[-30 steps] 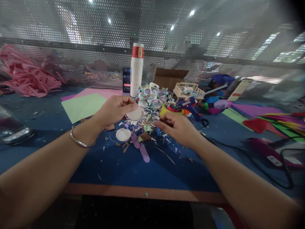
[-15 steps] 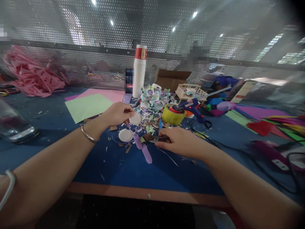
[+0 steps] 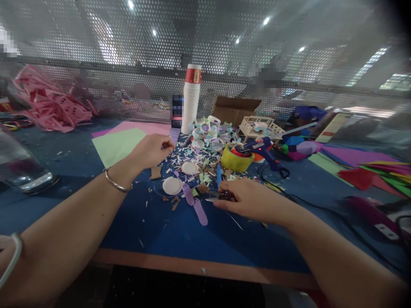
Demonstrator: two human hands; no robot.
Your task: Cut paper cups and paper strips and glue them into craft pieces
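Fingers (image 3: 224, 206) hold metal-bladed scissors (image 3: 225, 196) near purple strips (image 3: 201, 211).

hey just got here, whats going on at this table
A person is working with both hands among paper scraps. The right hand is at the dark handle of what looks like scissors; how firmly it grips is unclear. The left hand is above the table with curled fingers, nothing visible in it. Between the hands lie two white discs and purple paper pieces. Behind the right hand, a glue gun leans at a yellow tape roll.
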